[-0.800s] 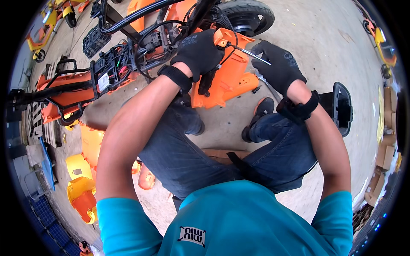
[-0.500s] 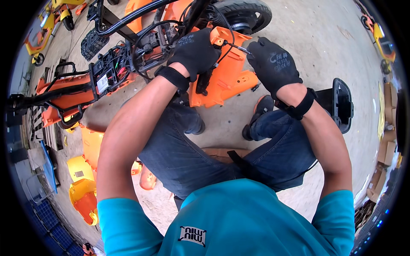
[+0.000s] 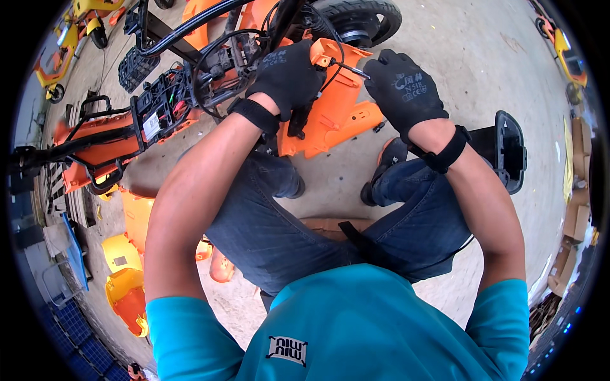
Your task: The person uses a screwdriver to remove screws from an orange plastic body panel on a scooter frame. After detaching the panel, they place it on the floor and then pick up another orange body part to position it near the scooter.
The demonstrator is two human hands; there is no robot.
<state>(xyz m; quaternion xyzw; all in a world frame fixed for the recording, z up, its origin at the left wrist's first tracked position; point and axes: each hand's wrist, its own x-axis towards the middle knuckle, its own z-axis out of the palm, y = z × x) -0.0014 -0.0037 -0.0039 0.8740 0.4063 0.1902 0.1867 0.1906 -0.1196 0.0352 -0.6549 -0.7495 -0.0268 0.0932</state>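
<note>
My right hand (image 3: 406, 89), in a black glove, is closed around a screwdriver whose handle is hidden in the fist. Its thin metal shaft (image 3: 351, 68) points left at a small mount near the top of an orange plastic panel (image 3: 340, 105). Also gloved in black, my left hand (image 3: 287, 77) curls over the left side of this panel, its fingertips partly hidden. A black part (image 3: 298, 122) sticks out below that hand. Black cables (image 3: 337, 38) loop over the panel's upper end, beside the frame of a partly stripped scooter (image 3: 222, 76).
A black-tyred wheel (image 3: 365, 22) lies beyond the panel. To the left stretches an orange scooter body with exposed wiring (image 3: 162, 105). Yellow and orange covers (image 3: 127, 295) lie at lower left. A black plastic bin (image 3: 508, 152) stands by my right forearm; cardboard boxes (image 3: 577, 213) line the right side.
My right hand and the screwdriver have shifted slightly left and up. The panel has moved a little left and up with my left hand, which keeps its hold.
</note>
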